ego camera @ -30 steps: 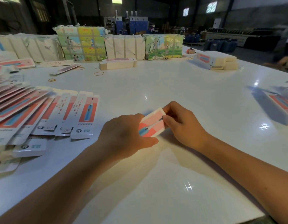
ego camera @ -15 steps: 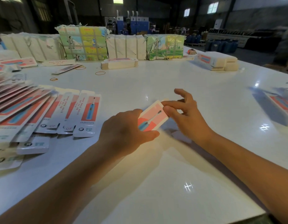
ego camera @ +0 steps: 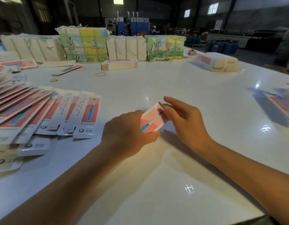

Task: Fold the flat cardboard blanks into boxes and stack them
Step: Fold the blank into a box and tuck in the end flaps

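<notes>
A pink-and-red toothbrush box (ego camera: 152, 118) sits low over the white table (ego camera: 181, 88), part folded. My left hand (ego camera: 127, 132) grips its near end, fingers curled over the top and thumb under the side. My right hand (ego camera: 184, 120) is at the far end, its fingers extended and its thumb touching the end flap. Flat printed blanks (ego camera: 43, 111) are fanned out on the left. Folded boxes (ego camera: 281, 111) lie at the right edge.
Wrapped bundles (ego camera: 82, 44) line the far side, with a low stack of flat blanks (ego camera: 119, 64) in front. More boxes (ego camera: 216, 61) stand at the far right. Rubber bands (ego camera: 100, 74) are scattered on the table.
My right hand has opened from a pinch on the box's far end to spread fingers over it. The box has tilted slightly. My left hand keeps its hold.
</notes>
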